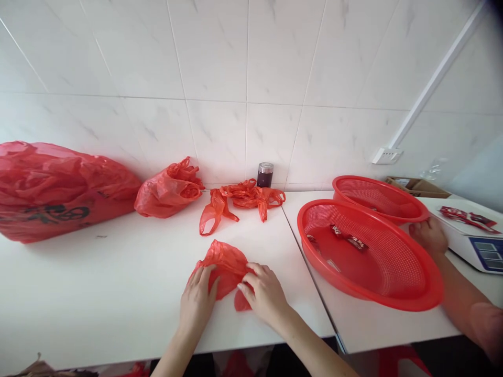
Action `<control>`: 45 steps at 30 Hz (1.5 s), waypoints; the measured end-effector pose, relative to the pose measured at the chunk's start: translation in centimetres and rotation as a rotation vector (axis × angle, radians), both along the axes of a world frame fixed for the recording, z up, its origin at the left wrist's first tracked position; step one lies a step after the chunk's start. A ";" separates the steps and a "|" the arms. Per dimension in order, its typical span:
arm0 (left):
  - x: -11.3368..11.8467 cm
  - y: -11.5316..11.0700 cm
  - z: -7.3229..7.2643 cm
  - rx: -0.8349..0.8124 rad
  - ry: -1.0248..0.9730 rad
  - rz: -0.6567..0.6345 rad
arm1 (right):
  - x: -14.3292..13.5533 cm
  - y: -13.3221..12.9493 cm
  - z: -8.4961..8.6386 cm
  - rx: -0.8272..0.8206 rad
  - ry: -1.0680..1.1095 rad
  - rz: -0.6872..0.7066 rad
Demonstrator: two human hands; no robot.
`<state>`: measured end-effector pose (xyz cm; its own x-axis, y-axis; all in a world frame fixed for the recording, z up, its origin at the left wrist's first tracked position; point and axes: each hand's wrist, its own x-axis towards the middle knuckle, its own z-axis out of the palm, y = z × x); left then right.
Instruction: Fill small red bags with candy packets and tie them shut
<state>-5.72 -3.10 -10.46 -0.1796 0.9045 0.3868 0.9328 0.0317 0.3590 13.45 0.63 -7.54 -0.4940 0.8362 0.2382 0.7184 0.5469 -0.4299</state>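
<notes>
A crumpled red plastic bag [226, 262] lies on the white table [118, 293] near its front edge. My left hand [199, 296] rests on the bag's left side, fingers curved over the film. On the right side, my right hand [265, 293] has its thumb and fingers closed on the bag, and a loose flap hangs under them. Behind the bag lie several loose red bags [245, 196], next to a dark jar [265, 175] with a silver lid.
Stuffed red bags [58, 188] [167, 191] stand at the left. Two red baskets, the nearer [365, 267] holding small packets, stand at the right. Another person's hand [430, 235] touches the rear basket [379, 196], beside a scale [477, 243] with packets.
</notes>
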 end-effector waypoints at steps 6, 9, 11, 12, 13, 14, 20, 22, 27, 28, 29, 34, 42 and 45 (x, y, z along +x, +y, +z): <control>-2.0 0.1 2.5 -0.021 0.059 0.210 | 2.3 2.7 0.8 -0.073 -0.157 -0.128; -3.5 0.3 4.3 -0.091 0.085 0.269 | 4.0 3.3 2.9 -0.195 -0.016 -0.048; -4.4 0.4 5.5 -0.124 0.084 0.272 | 5.0 3.3 4.8 -0.325 0.135 0.074; -4.8 0.4 6.0 -0.130 0.084 0.279 | 5.4 3.3 5.8 -0.378 0.198 0.117; -5.2 0.5 6.5 -0.132 0.086 0.290 | 5.7 3.3 6.7 -0.405 0.243 0.131; -5.5 0.5 6.9 -0.133 0.091 0.304 | 6.1 3.4 7.5 -0.400 0.268 0.115; -6.7 0.9 7.3 -0.105 0.114 0.259 | 7.6 3.5 9.2 -0.200 0.227 -0.120; -7.0 1.0 6.3 -0.101 0.106 0.203 | 7.7 3.3 8.9 -0.169 0.251 -0.145; -7.7 1.1 3.7 -0.054 -0.070 0.031 | 8.0 2.9 8.7 -0.209 0.350 -0.108; -7.8 1.1 3.5 -0.042 -0.135 0.002 | 8.0 2.8 8.7 -0.246 0.359 -0.093; -7.9 1.1 3.3 -0.038 -0.197 -0.025 | 8.1 2.8 8.6 -0.289 0.370 -0.075; -7.5 0.6 3.6 -0.083 -0.344 -0.069 | 7.9 2.6 7.9 -0.401 0.434 -0.026; -4.1 -1.0 5.0 -0.096 -0.542 0.220 | 7.6 2.4 6.5 -0.467 0.427 -0.028; -3.3 -1.4 5.2 -0.073 -0.671 0.188 | 7.6 2.4 6.0 -0.484 0.424 -0.016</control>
<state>-8.99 -4.51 -5.29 -0.5143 0.8541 0.0767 0.4863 0.2168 0.8465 21.01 2.98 -1.56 -0.4266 0.9044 0.0043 0.4383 0.2109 -0.8737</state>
